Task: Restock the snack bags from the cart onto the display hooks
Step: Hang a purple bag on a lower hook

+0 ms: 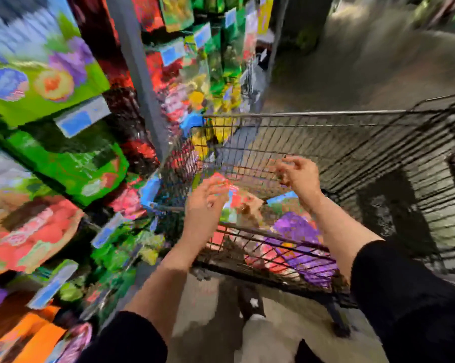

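- We stand at the near end of the cart (326,119), with both hands raised over its basket; the whole view is smeared by motion.
- Our left hand (205,203) hangs over the bags (297,231), fingers loosely curled. A red shape shows just beyond them, but we cannot tell whether they grip it or merely overlap it.
- Our right hand (297,174) is higher and farther in, fingers bent inward. Something small and dark may sit under them; we cannot tell if it is held.
- The bags, purple, red and green, lie heaped in the near part of the cart.
- To the left, the display (64,166) is crowded with hanging packs and blue price tags (75,121). The hooks themselves are hidden.
- We judge this to be the picking step: reaching for a bag to hang.
- The next move calls for a firm grip on one bag by its top, then a turn left to find a free hook.
- No brand, label or price can be read; the print is too blurred.
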`<action>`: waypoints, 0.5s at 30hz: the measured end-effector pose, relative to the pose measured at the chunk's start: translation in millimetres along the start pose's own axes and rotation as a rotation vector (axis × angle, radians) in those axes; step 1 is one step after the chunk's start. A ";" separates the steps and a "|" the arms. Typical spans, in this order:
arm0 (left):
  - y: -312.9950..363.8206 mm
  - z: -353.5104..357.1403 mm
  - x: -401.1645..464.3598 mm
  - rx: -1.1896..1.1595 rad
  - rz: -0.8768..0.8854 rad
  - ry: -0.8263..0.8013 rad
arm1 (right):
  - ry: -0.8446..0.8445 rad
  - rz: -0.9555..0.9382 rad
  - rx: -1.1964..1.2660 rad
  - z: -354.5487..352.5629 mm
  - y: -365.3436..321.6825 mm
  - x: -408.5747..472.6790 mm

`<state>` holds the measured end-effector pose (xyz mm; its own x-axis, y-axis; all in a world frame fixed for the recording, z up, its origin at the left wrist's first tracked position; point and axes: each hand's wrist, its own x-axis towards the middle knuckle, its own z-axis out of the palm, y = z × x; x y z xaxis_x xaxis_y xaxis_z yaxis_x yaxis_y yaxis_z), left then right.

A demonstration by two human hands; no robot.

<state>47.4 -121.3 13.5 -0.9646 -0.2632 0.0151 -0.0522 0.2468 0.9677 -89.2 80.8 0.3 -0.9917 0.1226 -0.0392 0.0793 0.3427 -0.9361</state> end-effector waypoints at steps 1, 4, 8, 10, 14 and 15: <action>-3.0 15.9 18.3 0.017 -0.003 -0.014 | 0.004 0.034 -0.052 -15.1 21.4 24.0; -19.7 71.3 73.2 0.124 -0.023 -0.065 | -0.067 0.174 -0.191 -48.9 94.3 85.9; -43.9 150.9 123.7 0.225 -0.212 -0.241 | -0.177 0.393 -0.312 -73.1 153.7 101.9; -54.5 178.7 134.4 0.297 -0.261 -0.379 | -0.238 0.458 -0.394 -80.7 183.2 103.7; -96.0 207.0 142.7 0.399 -0.376 -0.403 | -0.457 0.593 -0.466 -85.2 234.4 101.5; -106.5 209.2 141.6 0.454 -0.396 -0.411 | -0.506 0.619 -0.460 -85.3 244.8 98.9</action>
<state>-137.7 10.3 -140.1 -0.8656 -0.0634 -0.4967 -0.4335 0.5913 0.6800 -159.2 256.3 -202.9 -0.6762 0.0228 -0.7364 0.5357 0.7014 -0.4702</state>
